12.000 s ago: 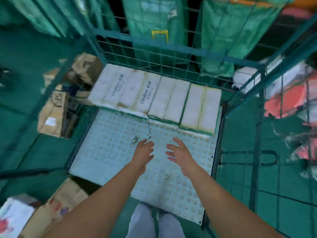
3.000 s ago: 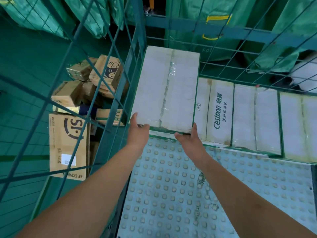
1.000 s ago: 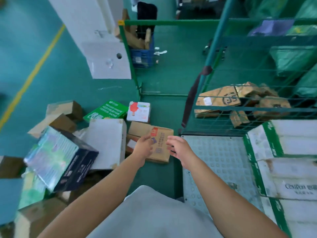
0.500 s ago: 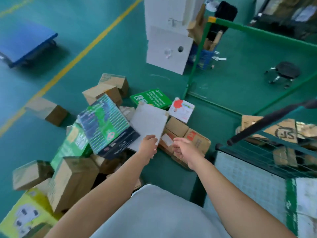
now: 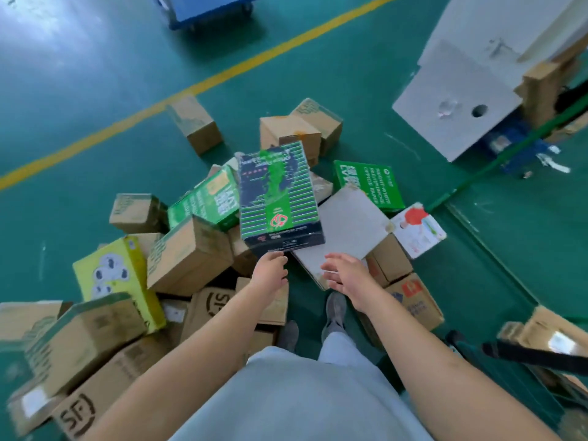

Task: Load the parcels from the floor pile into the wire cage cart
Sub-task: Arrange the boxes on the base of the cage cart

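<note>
Green-striped box, left hand touching, right hand spread

- Green painted floor, kind of glossy, with pale light glare in the top left corner
- Yellow line runs diagonally across it
- Blue flat trolley parked at the top edge, only partly in shot
- Big white panel with a round hole leaning at the upper right
- Green rail slanting down beside it
</note>
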### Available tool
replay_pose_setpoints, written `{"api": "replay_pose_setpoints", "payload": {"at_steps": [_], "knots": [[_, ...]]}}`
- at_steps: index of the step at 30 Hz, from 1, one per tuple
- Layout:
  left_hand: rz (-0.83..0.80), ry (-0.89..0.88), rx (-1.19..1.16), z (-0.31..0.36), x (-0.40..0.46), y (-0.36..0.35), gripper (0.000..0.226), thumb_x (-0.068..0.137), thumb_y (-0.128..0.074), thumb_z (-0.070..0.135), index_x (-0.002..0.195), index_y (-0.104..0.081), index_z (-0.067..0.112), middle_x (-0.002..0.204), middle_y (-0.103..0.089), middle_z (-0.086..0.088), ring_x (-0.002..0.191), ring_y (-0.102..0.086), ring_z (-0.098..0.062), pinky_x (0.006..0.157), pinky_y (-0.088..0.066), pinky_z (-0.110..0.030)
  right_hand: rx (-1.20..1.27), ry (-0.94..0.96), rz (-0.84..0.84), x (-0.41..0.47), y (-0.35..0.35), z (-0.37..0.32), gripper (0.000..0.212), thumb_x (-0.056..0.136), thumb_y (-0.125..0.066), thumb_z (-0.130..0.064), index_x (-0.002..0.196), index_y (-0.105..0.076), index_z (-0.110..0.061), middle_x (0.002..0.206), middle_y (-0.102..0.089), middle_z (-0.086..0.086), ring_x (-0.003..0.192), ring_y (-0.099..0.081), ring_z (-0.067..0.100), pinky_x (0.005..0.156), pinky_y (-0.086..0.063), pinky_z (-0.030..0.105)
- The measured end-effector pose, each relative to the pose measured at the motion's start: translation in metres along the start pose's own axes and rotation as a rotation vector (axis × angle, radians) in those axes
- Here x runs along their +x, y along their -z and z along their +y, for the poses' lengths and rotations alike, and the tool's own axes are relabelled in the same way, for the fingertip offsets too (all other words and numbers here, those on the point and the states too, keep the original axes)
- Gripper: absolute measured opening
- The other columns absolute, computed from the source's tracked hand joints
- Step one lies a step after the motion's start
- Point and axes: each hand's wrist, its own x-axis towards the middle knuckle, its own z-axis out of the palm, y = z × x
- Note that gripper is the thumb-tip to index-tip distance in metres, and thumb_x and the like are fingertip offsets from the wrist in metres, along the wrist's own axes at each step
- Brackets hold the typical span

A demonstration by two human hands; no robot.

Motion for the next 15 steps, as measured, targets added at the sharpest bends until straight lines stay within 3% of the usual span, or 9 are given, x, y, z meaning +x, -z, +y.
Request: {"api": "replay_pose_setpoints", "payload": {"at_steps": [6,10,13,15], "knots": [[0.116,0.054,-0.127,0.009,0.019,-0.002,0.031,0.107,-0.048,0.012,0.137,-0.053,0.012,0.108,-0.06,-0.006,0.088,-0.056,-0.022,0.064,-0.048,-0.031,-0.065,-0.033,-0.122,0.032,0.005,-0.033,0.026,0.103,-0.052,-0.011,0.128,-0.06,-0.01,0.101,-0.065,0.008,0.083,-0.062,0.018,0.073,-0.049,0.027],[0.184,0.08,-0.122,0.021,0.031,-0.02,0.035,0.107,-0.05,0.015,0.142,-0.052,0.012,0.126,-0.058,-0.01,0.118,-0.061,-0.029,0.096,-0.055,-0.041,-0.112,-0.08,-0.167,0.065,0.023,-0.06,0.025,0.104,-0.05,-0.009,0.127,-0.06,-0.009,0.108,-0.063,0.013,0.092,-0.06,0.021,0.075,-0.049,0.028],[0.22,0.081,-0.125,0.028,0.046,-0.03,0.038,0.108,-0.049,0.016,0.145,-0.05,0.011,0.129,-0.059,-0.012,0.117,-0.06,-0.029,0.098,-0.053,-0.041,-0.156,-0.082,-0.175,0.096,0.034,-0.07,0.026,0.104,-0.048,-0.008,0.127,-0.061,-0.008,0.103,-0.063,0.011,0.086,-0.06,0.019,0.072,-0.05,0.027],[0.231,0.091,-0.137,0.03,0.058,-0.035,0.039,0.108,-0.049,0.016,0.146,-0.048,0.011,0.121,-0.061,-0.009,0.113,-0.06,-0.027,0.1,-0.052,-0.042,-0.194,-0.106,-0.168,0.12,0.038,-0.072,0.027,0.104,-0.048,-0.01,0.127,-0.061,-0.009,0.098,-0.065,0.007,0.085,-0.061,0.018,0.083,-0.054,0.032]]}}
